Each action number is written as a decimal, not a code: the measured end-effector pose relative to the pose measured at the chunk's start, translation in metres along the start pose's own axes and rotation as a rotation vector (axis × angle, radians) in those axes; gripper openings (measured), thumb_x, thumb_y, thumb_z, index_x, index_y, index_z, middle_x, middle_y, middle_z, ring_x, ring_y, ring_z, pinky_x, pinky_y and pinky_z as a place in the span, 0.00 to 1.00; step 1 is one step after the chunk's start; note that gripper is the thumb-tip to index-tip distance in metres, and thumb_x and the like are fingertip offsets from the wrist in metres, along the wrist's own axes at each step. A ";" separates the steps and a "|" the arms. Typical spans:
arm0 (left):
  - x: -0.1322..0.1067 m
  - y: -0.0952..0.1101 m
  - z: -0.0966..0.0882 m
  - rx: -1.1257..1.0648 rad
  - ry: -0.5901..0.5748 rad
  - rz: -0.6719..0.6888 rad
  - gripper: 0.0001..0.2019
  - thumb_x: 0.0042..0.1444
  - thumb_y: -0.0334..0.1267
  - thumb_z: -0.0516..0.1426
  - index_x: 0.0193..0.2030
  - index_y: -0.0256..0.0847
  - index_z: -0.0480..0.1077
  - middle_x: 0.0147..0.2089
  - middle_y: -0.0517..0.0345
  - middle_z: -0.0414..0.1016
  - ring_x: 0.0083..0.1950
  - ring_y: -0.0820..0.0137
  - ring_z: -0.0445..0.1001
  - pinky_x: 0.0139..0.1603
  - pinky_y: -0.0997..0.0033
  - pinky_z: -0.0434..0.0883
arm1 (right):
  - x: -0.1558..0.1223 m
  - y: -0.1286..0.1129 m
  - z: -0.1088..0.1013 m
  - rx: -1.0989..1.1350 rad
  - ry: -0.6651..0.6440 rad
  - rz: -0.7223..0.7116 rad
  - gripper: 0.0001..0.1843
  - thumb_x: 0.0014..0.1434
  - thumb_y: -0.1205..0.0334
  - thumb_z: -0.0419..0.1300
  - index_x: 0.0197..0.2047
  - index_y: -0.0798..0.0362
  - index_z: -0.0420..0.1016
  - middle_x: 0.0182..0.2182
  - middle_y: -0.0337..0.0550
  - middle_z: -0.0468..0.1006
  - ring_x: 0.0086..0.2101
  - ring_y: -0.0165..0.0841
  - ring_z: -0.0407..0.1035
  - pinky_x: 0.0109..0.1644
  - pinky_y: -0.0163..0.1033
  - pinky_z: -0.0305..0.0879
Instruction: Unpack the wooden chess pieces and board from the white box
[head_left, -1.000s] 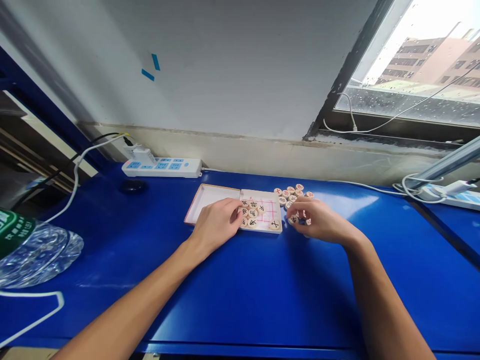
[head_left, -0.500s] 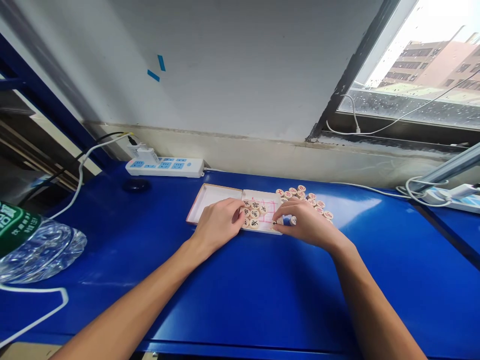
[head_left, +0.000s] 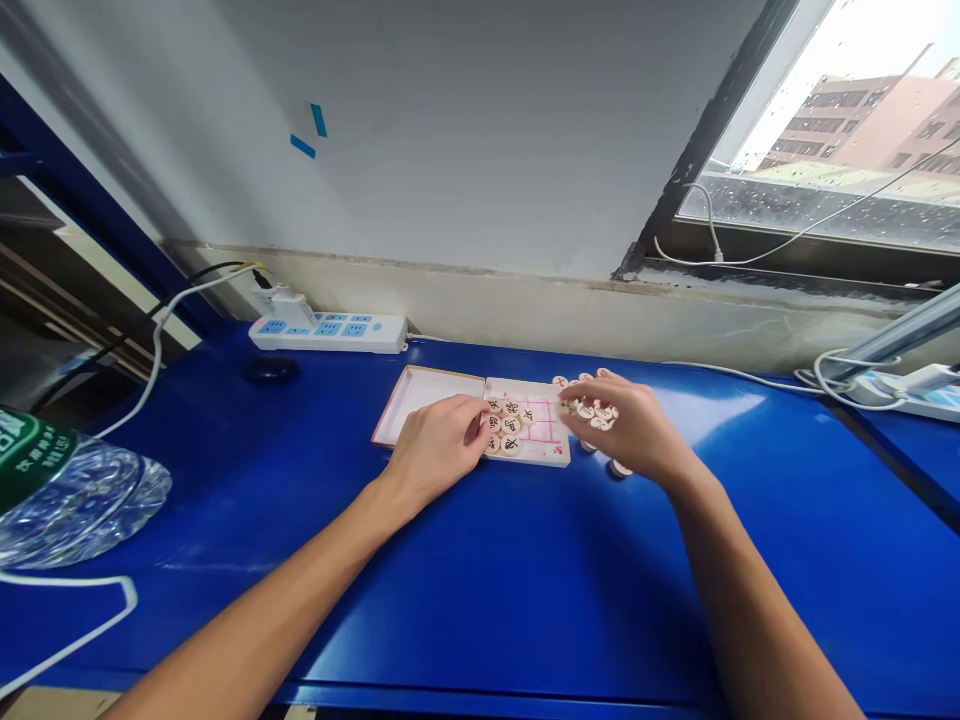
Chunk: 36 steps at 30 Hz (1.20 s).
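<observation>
On a blue table (head_left: 450,590), at near left, a bottle (head_left: 82,500) wears a green label with cropped white Chinese characters. Centrally, an open box (head_left: 431,392) holds black-lettered discs (head_left: 511,426); the left hand (head_left: 437,437), fingers parted, adjoins them. The right hand (head_left: 632,425) narrowly pinches a blurred disc (head_left: 566,407).

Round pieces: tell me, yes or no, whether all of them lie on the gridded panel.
No, several round pieces lie on the blue table beside the gridded panel, near the right hand.
</observation>
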<state>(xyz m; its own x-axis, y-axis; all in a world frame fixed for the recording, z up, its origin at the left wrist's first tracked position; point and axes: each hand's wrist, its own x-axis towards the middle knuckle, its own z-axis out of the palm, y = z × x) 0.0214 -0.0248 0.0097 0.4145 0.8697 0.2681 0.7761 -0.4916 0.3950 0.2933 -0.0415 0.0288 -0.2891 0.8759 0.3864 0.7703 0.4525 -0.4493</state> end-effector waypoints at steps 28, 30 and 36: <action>0.001 -0.001 0.003 -0.015 0.012 -0.003 0.11 0.63 0.34 0.57 0.49 0.44 0.78 0.49 0.56 0.83 0.48 0.62 0.81 0.50 0.60 0.77 | -0.011 0.016 -0.023 -0.023 -0.374 0.217 0.03 0.57 0.64 0.64 0.30 0.50 0.75 0.25 0.37 0.75 0.27 0.32 0.66 0.31 0.38 0.62; 0.001 -0.001 0.003 -0.016 0.010 0.000 0.11 0.63 0.34 0.57 0.49 0.44 0.78 0.49 0.56 0.83 0.48 0.62 0.81 0.49 0.60 0.77 | -0.008 0.006 -0.018 -0.033 -0.307 0.133 0.03 0.58 0.65 0.63 0.32 0.50 0.76 0.28 0.38 0.77 0.30 0.33 0.69 0.34 0.39 0.64; 0.000 -0.003 0.003 -0.058 0.017 -0.009 0.10 0.64 0.36 0.57 0.48 0.43 0.77 0.46 0.56 0.83 0.44 0.63 0.81 0.48 0.62 0.76 | 0.010 -0.027 0.016 0.037 -0.186 -0.108 0.15 0.64 0.64 0.61 0.53 0.49 0.78 0.51 0.49 0.79 0.51 0.43 0.73 0.57 0.49 0.69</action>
<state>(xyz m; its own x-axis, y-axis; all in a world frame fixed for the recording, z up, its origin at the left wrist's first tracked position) 0.0207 -0.0228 0.0061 0.3990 0.8734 0.2794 0.7503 -0.4861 0.4480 0.2602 -0.0423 0.0315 -0.4714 0.8361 0.2807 0.7088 0.5486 -0.4434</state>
